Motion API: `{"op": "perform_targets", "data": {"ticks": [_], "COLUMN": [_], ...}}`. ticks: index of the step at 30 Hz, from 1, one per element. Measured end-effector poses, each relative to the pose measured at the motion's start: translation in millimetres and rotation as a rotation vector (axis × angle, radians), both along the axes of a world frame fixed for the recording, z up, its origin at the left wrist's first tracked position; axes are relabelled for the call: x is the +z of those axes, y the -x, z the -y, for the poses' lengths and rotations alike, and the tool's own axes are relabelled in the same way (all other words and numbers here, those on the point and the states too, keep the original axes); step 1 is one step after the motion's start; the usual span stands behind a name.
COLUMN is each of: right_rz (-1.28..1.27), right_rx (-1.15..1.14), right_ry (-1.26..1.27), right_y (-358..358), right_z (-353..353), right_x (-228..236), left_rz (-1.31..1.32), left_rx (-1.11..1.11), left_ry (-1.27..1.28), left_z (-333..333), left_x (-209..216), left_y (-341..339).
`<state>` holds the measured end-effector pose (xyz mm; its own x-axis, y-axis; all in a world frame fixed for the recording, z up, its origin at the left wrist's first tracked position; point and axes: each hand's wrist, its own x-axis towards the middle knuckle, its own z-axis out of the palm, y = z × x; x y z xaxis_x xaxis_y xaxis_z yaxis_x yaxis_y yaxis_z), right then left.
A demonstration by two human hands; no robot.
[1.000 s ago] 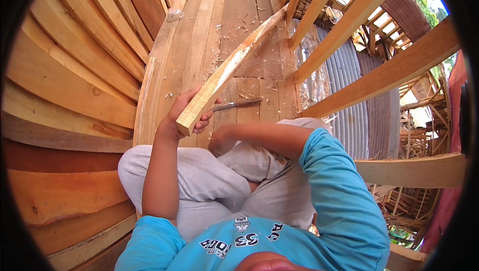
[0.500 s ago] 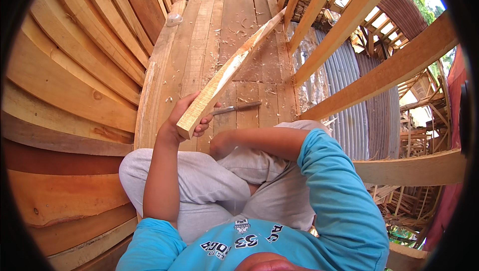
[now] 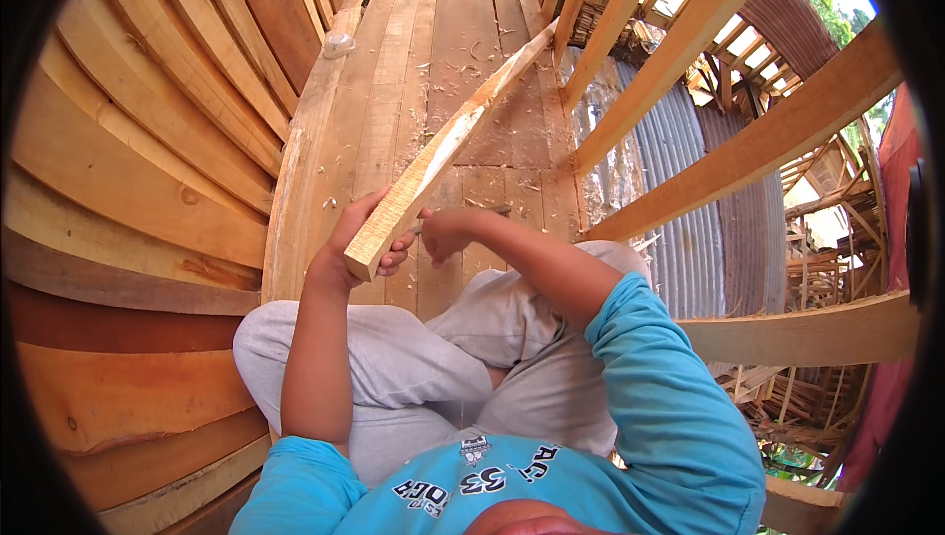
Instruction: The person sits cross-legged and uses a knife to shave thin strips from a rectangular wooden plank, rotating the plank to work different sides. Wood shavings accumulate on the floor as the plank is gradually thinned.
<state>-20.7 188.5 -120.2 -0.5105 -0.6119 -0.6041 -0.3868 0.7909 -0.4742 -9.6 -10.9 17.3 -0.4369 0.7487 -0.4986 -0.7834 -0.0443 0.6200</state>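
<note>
My left hand [image 3: 356,238] is closed around the near end of a long squared wooden bar [image 3: 423,176]. The bar slants away to the far right, with a pale, freshly cut face along its middle. My right hand [image 3: 448,235] hangs just right of the bar's near end, palm down, its fingers partly hidden and slightly smeared. Behind that hand lies a slim bladed tool, its dark handle end [image 3: 501,209] showing past the wrist. The blade's other end comes close to my left fingertips. Whether my right fingers touch the tool is unclear.
Wood shavings are scattered over the plank floor [image 3: 394,92]. A small clear container [image 3: 339,44] sits at the far left, near stacked boards [image 3: 148,171]. Wooden posts [image 3: 640,62] line the right side, with corrugated metal sheets [image 3: 679,190] beyond. My crossed legs [image 3: 394,348] are close below the hands.
My right hand has risen from beside my leg and moved forward, now covering the middle of the bladed tool. My left hand and the bar have barely shifted.
</note>
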Motion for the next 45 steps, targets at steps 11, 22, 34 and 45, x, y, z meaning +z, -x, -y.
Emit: {"op": "perform_targets", "data": {"ticks": [11, 22, 34, 45], "right_rz": [-1.088, -0.410, -0.651, -0.516], "right_rx": [-1.290, -0.248, -0.989, -1.138], "right_ry": [-0.280, -0.312, -0.566, -0.491], "right_y": [-2, 0, -21, -28], "right_z": [-249, -65, -137, -160], "right_x": [22, -38, -14, -41], "left_rz": [-0.027, -0.038, -0.059, -0.022], "left_rx": [-0.029, -0.087, -0.033, -0.040], "left_ry": [-0.008, -0.067, -0.026, -0.101], "left_z": [-3, 1, 0, 4], "left_x": [2, -14, -5, -20], "left_y": [0, 9, 4, 3]}}
